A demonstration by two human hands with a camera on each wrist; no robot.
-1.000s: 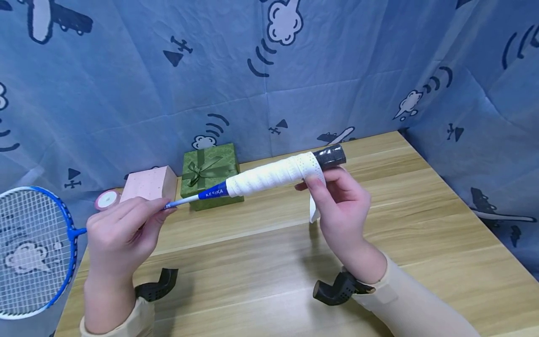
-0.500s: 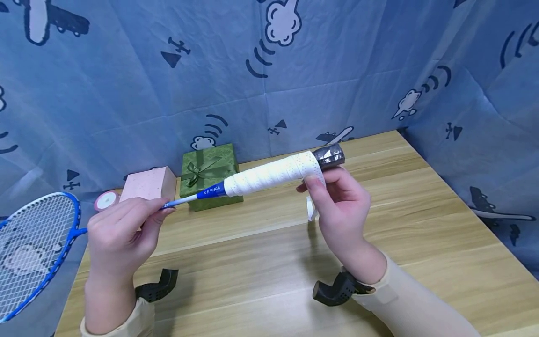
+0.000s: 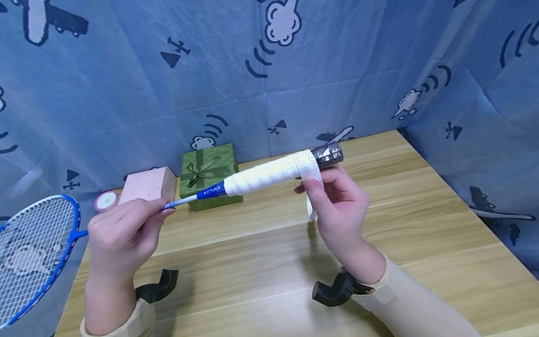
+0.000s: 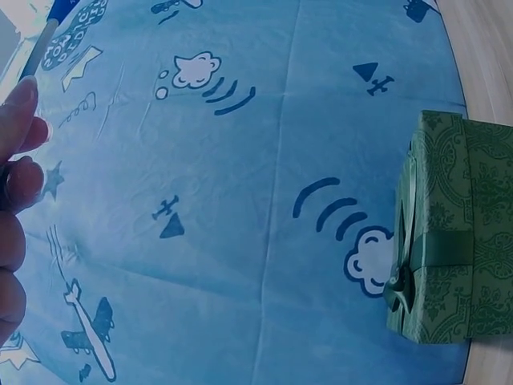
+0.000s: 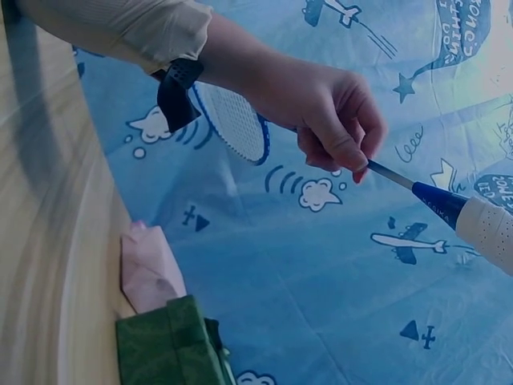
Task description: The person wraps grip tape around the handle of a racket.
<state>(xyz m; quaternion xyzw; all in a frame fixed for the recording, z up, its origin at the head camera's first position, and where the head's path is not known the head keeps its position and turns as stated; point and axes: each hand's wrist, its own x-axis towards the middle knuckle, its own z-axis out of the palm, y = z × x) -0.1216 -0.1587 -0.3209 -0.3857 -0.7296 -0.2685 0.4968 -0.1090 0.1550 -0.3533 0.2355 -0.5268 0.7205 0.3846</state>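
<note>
A blue and white badminton racket (image 3: 218, 189) is held up slantwise above the table, its strung head at the far left of the head view. My left hand (image 3: 124, 234) pinches the thin shaft between thumb and fingers. White perforated grip tape (image 3: 269, 175) winds round most of the handle, leaving the black butt end (image 3: 328, 154) bare. With thumb and fingers, my right hand (image 3: 342, 206) pinches the tape near that end; a short loose tail hangs below. In the right wrist view, the left hand (image 5: 337, 120) grips the shaft, and the wrapped handle (image 5: 489, 233) enters from the right.
At the table's back stand a green gift box (image 3: 210, 173) with a bow and a pink box (image 3: 147, 183). A pink-rimmed white roll (image 3: 107, 200) lies beside them. Blue printed cloth (image 3: 261, 93) hangs behind the wooden table (image 3: 252, 276).
The racket has turned about its long axis, so its head shows at another angle and sits slightly lower. Less of the tape's loose tail shows. Both hands have barely moved.
</note>
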